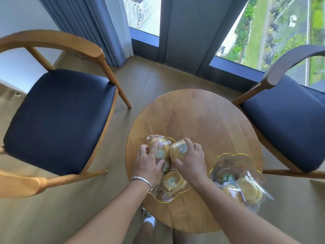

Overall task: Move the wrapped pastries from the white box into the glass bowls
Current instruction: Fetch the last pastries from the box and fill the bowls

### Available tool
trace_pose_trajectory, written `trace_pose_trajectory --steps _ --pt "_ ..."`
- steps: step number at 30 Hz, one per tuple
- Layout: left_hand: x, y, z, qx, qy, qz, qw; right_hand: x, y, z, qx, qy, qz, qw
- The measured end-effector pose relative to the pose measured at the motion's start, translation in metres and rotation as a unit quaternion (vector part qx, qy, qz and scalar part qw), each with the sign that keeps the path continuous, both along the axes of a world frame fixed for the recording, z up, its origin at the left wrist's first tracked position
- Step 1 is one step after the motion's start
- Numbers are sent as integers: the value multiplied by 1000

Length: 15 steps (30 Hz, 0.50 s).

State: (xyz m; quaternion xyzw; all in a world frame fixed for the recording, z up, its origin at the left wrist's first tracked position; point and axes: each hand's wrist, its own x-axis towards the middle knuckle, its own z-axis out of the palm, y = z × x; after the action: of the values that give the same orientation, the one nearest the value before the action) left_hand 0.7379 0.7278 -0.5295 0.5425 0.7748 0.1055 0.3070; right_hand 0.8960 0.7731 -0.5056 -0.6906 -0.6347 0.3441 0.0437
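Two scalloped glass bowls stand on a round wooden table (202,124). The left bowl (163,199) holds several yellow pastries in clear wrap. My left hand (147,162) rests on one wrapped pastry (161,148) at the bowl's far side, fingers curled over it. My right hand (191,159) grips another wrapped pastry (177,151) beside it, over the same bowl. A further pastry (171,182) lies near my wrists. The right bowl (230,162) holds wrapped pastries (249,191) at its near edge. No white box is in view.
A wooden chair with a dark blue seat (59,120) stands left of the table, and another (288,124) on the right. Blue curtains and tall windows are behind. My feet show below the table's near edge.
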Motion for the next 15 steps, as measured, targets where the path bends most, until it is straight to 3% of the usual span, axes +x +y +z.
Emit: trace_pose_trajectory --steps 4,9,15 --pt "-15 7 1 11 -45 22 999 7 8 -6 -25 -13 -14 1000" --pt "-23 22 0 -47 -67 54 995 5 6 -8 0 -42 -5 999" --pt "-17 23 3 54 -14 11 998 3 -4 -9 88 -121 51 987"
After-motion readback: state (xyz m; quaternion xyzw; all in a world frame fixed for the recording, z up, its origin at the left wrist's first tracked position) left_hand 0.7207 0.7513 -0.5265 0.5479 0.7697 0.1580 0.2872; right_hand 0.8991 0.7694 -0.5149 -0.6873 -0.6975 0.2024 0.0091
